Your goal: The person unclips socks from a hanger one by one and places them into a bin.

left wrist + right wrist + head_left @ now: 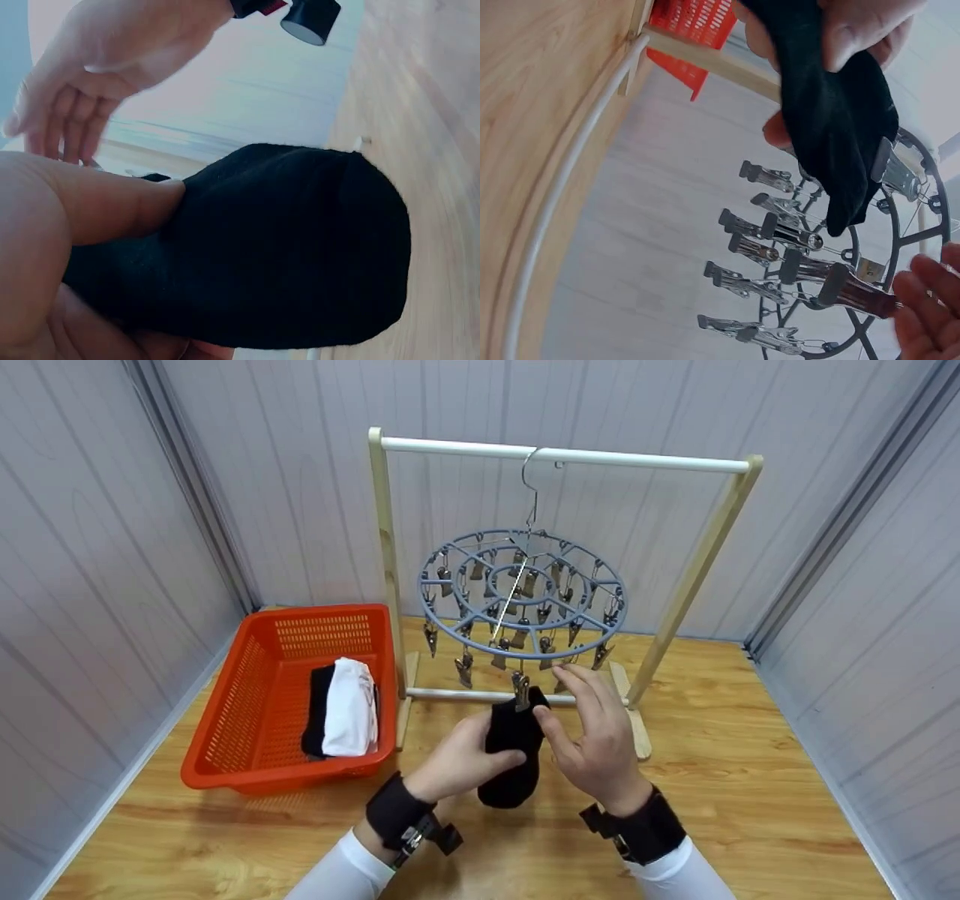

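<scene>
A black sock [510, 769] hangs with its top edge at a metal clip [521, 690] on the front of a round grey clip hanger [472, 641]. My left hand [469, 761] pinches the sock between thumb and fingers; the thumb lies across its front in the left wrist view. To the right of the sock, my right hand [596, 742] has its fingers extended near the ring's front edge, holding nothing. In the right wrist view its fingers [926, 300] are close to another clip [855, 292]; contact cannot be told. The sock [817, 112] covers part of the left hand there.
The hanger's hook sits on the white bar [637, 458] of a wooden-legged stand [694, 577]. Several clips dangle around the ring. Left of the stand, an orange basket [225, 720] holds white folded cloth [349, 709] and black cloth [319, 705]. Pale panel walls surround the wood-look surface.
</scene>
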Available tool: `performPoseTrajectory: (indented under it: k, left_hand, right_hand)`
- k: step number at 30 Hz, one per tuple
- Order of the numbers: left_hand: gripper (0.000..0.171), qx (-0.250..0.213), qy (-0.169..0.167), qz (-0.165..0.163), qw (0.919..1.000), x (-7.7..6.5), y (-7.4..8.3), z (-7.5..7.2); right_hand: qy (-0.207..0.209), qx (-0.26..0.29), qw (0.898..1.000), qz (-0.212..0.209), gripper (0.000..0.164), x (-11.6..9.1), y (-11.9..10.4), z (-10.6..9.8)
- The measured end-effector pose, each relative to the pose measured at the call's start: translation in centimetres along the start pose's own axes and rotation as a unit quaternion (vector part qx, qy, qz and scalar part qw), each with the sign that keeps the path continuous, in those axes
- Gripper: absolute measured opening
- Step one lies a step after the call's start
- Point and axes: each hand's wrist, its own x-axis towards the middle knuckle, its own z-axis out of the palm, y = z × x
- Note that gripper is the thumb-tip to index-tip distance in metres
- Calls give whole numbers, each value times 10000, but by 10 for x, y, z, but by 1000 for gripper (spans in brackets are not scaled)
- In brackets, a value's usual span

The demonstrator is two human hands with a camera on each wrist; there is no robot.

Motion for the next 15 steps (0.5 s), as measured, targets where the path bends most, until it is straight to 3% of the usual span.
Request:
performPoseTrajectory:
  k: [4, 7, 11, 15]
  left_hand:
    - [44, -48, -139, 174, 9997, -1, 3, 2]
    - [45, -109, -239, 217, 9994, -2, 5, 3]
    - [49, -193, -346, 112, 9992, -3, 6, 4]
    - [51, -290, -400, 68, 9988, -3, 7, 6]
  right_hand:
    - [-458, 429, 9965, 546, 50, -3, 0, 1]
    - [-752, 898, 9882, 986, 52, -5, -1, 3]
    - [-1130, 1397, 9699, 1644, 57, -9, -2, 5]
    - [-1369, 1937, 9426, 2352, 60, -11, -3, 6]
